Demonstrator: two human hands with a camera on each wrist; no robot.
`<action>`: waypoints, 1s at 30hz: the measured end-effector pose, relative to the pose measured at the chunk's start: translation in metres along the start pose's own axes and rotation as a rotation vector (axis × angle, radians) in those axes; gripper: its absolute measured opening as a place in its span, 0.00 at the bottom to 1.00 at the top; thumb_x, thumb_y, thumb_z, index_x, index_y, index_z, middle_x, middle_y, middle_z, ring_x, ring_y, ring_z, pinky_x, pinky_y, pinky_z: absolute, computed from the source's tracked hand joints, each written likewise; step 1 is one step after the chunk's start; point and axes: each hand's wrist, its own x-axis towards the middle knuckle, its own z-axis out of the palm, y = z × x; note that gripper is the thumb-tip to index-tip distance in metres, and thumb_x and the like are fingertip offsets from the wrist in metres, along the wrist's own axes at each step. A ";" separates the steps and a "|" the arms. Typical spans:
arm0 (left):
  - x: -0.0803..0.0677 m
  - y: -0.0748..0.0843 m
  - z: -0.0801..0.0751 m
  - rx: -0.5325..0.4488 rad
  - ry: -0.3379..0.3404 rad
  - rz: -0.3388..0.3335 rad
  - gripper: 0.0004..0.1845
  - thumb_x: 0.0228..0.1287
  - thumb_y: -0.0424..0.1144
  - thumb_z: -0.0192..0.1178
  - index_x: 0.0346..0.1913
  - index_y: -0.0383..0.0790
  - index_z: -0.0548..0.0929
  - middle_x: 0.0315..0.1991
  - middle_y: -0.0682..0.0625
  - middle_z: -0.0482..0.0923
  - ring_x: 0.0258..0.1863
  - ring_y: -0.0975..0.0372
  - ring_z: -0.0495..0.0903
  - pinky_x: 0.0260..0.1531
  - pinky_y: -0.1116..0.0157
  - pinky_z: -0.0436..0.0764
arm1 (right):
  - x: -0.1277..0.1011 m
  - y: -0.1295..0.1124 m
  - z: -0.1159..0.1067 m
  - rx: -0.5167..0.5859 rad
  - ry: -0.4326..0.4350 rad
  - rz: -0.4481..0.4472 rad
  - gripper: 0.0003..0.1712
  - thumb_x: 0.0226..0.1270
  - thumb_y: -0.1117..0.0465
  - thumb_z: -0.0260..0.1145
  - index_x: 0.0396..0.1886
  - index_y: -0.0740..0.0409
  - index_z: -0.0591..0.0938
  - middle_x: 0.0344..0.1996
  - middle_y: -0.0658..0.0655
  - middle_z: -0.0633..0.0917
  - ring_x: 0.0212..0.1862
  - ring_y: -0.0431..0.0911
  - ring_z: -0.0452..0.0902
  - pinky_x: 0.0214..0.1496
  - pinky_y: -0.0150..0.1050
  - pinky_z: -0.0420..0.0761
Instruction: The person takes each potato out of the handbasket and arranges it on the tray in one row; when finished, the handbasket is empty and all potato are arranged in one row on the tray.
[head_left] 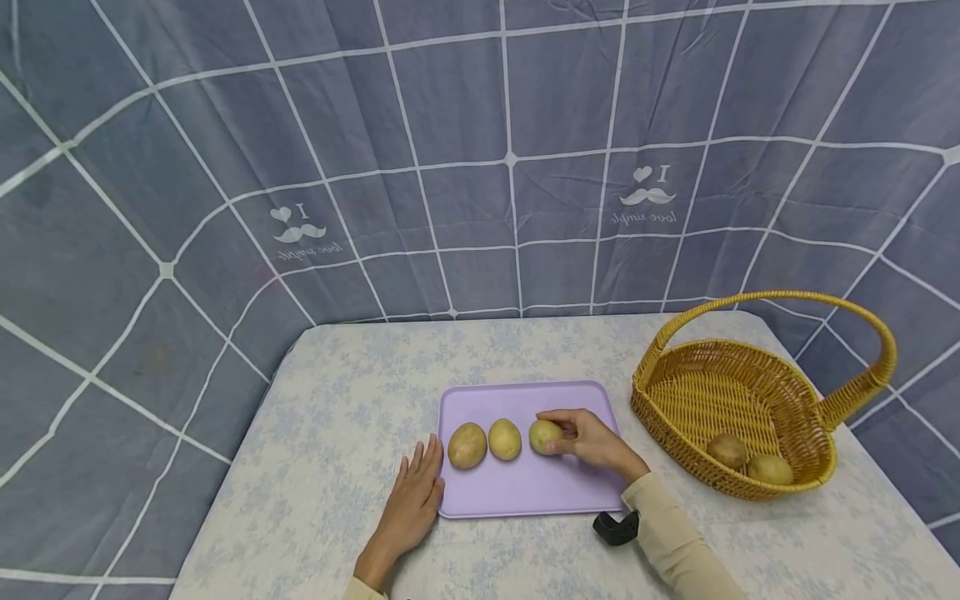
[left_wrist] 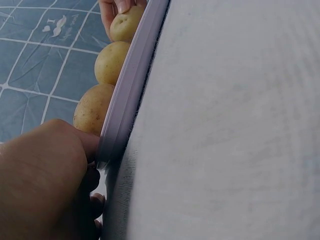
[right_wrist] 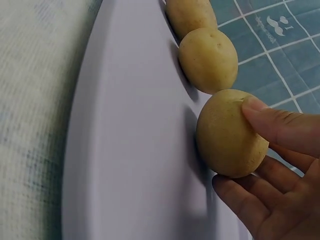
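While the left hand (head_left: 408, 504) lay with fingers extended against the left edge of the purple tray (head_left: 525, 493), lower centre of the head view, the right hand (head_left: 596, 442) gripped the rightmost potato (head_left: 543, 436) between thumb and fingers. Two other potatoes (head_left: 467, 446) sat to its left on the tray; the wicker basket (head_left: 708, 396), lower right, contained two more.

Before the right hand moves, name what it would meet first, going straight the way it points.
Past the gripped potato, the right hand would likely meet the middle potato on the lilac tray first, though whether the gripped one is raised enough to clear it is unclear.
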 end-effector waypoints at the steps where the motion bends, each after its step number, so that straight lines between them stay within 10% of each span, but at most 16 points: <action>1: 0.000 0.000 0.000 0.002 0.001 0.000 0.26 0.68 0.38 0.41 0.67 0.35 0.53 0.69 0.46 0.46 0.67 0.50 0.43 0.62 0.47 0.41 | 0.000 0.000 0.000 -0.013 0.003 0.006 0.30 0.54 0.64 0.65 0.56 0.68 0.70 0.54 0.64 0.74 0.55 0.52 0.71 0.56 0.40 0.70; 30: 0.000 0.000 0.000 -0.004 -0.004 -0.003 0.26 0.68 0.38 0.42 0.67 0.35 0.53 0.69 0.46 0.46 0.67 0.50 0.43 0.62 0.47 0.41 | 0.002 -0.010 0.005 -0.159 0.024 -0.059 0.29 0.52 0.60 0.67 0.55 0.64 0.72 0.52 0.62 0.75 0.47 0.53 0.74 0.50 0.45 0.74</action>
